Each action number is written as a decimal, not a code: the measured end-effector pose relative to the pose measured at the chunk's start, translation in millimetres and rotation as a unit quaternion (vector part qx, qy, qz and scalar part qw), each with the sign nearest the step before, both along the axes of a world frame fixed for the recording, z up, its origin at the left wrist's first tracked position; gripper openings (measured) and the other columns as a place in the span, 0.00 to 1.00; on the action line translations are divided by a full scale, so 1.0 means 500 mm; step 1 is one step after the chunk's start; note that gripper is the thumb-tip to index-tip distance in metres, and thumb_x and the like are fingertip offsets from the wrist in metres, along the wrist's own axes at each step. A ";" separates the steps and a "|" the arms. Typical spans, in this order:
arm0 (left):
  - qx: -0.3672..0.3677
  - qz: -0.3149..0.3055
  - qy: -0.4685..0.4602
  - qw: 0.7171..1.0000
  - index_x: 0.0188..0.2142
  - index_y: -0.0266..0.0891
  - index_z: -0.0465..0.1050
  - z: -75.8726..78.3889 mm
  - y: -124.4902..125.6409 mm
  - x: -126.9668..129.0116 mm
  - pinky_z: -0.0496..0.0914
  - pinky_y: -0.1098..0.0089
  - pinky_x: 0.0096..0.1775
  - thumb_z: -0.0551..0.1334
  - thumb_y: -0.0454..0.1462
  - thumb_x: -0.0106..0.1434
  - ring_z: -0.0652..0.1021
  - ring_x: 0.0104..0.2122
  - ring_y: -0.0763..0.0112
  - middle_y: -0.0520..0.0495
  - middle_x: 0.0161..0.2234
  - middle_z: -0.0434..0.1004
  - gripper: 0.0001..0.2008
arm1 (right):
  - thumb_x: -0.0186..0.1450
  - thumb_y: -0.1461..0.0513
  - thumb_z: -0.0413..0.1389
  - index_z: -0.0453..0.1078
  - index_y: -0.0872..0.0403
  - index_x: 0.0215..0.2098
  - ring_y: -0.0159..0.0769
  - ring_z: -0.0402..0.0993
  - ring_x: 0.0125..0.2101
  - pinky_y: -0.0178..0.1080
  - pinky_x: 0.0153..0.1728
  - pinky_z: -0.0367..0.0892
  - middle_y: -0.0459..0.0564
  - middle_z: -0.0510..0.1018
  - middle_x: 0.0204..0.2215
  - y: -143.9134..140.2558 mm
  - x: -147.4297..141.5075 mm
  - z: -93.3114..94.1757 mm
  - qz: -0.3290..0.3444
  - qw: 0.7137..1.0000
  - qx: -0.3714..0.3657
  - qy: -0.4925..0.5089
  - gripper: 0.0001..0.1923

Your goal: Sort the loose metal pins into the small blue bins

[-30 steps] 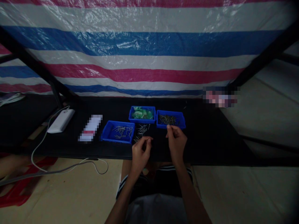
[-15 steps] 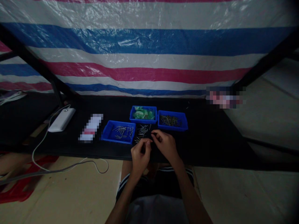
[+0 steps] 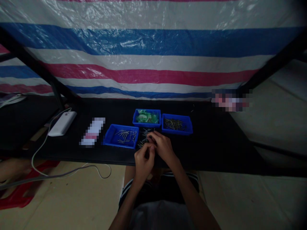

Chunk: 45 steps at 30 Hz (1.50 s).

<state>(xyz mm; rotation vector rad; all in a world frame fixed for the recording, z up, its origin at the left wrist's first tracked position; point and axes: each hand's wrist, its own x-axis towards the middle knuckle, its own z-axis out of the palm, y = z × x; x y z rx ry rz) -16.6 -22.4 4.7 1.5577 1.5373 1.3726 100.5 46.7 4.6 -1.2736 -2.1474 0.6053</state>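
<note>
Left hand [image 3: 143, 158]: fingers curled inward, fingertips drawn together at the top of the hand. Whether they pinch a pin cannot be told; the light is too low and the parts too small.

Right hand [image 3: 163, 145]: fingers bent and bunched, fingertips [image 3: 150, 136] lowered onto the loose pile of thin metal pins [image 3: 144, 135] lying on the black table top [image 3: 216, 140]. The two hands meet; the right fingertips sit just above and beside the left fingertips. What the right fingers grip cannot be told.

The loose pins lie directly under and just beyond the fingertips, spread on the bare table surface.

Just left of the fingertips: a shallow blue plastic tray holding scattered metal pins [image 3: 120, 136].
Just beyond the fingertips: a small blue plastic tray holding green parts [image 3: 146, 117].
Beyond and to the right: a blue plastic tray holding a denser heap of dark metal pins [image 3: 177, 124].

Farther left of the hands: a white rectangular power bank [image 3: 62, 123] with a grey cable [image 3: 59, 174] hanging off the table edge.

Behind the table: a striped plastic tarpaulin in blue, white and pink [image 3: 153, 57].
</note>
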 end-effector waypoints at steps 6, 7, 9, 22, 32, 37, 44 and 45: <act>-0.006 -0.005 -0.001 1.000 0.34 0.39 0.75 0.001 0.001 -0.001 0.65 0.74 0.30 0.58 0.39 0.72 0.72 0.24 0.74 0.54 0.24 0.72 0.11 | 0.73 0.64 0.54 0.71 0.48 0.44 0.33 0.75 0.32 0.34 0.31 0.61 0.44 0.79 0.37 -0.008 0.004 -0.001 0.003 0.999 0.001 0.041 0.05; -0.008 -0.005 -0.006 1.000 0.35 0.39 0.75 0.002 0.001 -0.002 0.65 0.74 0.30 0.57 0.39 0.72 0.72 0.24 0.73 0.54 0.24 0.73 0.11 | 0.73 0.63 0.54 0.71 0.49 0.45 0.33 0.75 0.32 0.34 0.32 0.62 0.45 0.79 0.37 -0.010 0.004 -0.001 -0.006 0.998 0.008 0.059 0.05; -0.014 -0.004 -0.019 1.000 0.36 0.39 0.74 0.005 0.001 -0.003 0.66 0.74 0.31 0.57 0.39 0.73 0.73 0.25 0.73 0.53 0.25 0.73 0.11 | 0.74 0.61 0.53 0.70 0.50 0.45 0.34 0.75 0.32 0.34 0.35 0.65 0.45 0.78 0.35 -0.017 0.006 -0.001 -0.036 0.992 0.021 0.116 0.04; -0.016 -0.077 0.039 0.996 0.37 0.40 0.76 -0.009 0.019 0.003 0.70 0.74 0.38 0.60 0.36 0.71 0.80 0.33 0.71 0.51 0.34 0.81 0.06 | 0.72 0.63 0.55 0.68 0.49 0.44 0.32 0.74 0.28 0.33 0.32 0.69 0.43 0.76 0.30 -0.086 0.042 -0.008 -0.053 0.959 0.008 0.280 0.03; -0.012 -0.050 0.022 0.998 0.42 0.40 0.78 -0.006 0.022 -0.004 0.72 0.73 0.37 0.61 0.35 0.70 0.81 0.34 0.69 0.49 0.36 0.83 0.06 | 0.72 0.62 0.55 0.68 0.49 0.46 0.32 0.76 0.31 0.35 0.34 0.69 0.45 0.78 0.33 -0.089 0.045 -0.006 -0.025 0.966 -0.015 0.258 0.04; 0.005 -0.046 0.004 0.999 0.44 0.40 0.78 -0.018 0.017 -0.010 0.73 0.72 0.40 0.61 0.34 0.69 0.82 0.37 0.67 0.48 0.38 0.84 0.07 | 0.69 0.63 0.58 0.67 0.48 0.51 0.30 0.72 0.27 0.33 0.30 0.67 0.42 0.76 0.31 -0.090 0.044 -0.003 -0.020 0.969 -0.053 0.241 0.12; 0.012 -0.039 0.018 0.999 0.42 0.40 0.78 -0.022 0.019 -0.009 0.72 0.74 0.36 0.62 0.34 0.68 0.81 0.32 0.70 0.50 0.34 0.83 0.06 | 0.69 0.63 0.57 0.70 0.50 0.41 0.29 0.69 0.25 0.33 0.29 0.64 0.40 0.71 0.26 -0.081 0.043 -0.002 -0.030 0.963 -0.072 0.257 0.03; 0.010 -0.042 0.021 0.999 0.42 0.40 0.79 -0.020 0.019 -0.008 0.72 0.74 0.36 0.62 0.34 0.68 0.81 0.32 0.71 0.51 0.34 0.83 0.06 | 0.69 0.63 0.57 0.70 0.50 0.41 0.29 0.69 0.25 0.33 0.29 0.63 0.40 0.71 0.25 -0.080 0.044 -0.001 -0.032 0.962 -0.072 0.260 0.02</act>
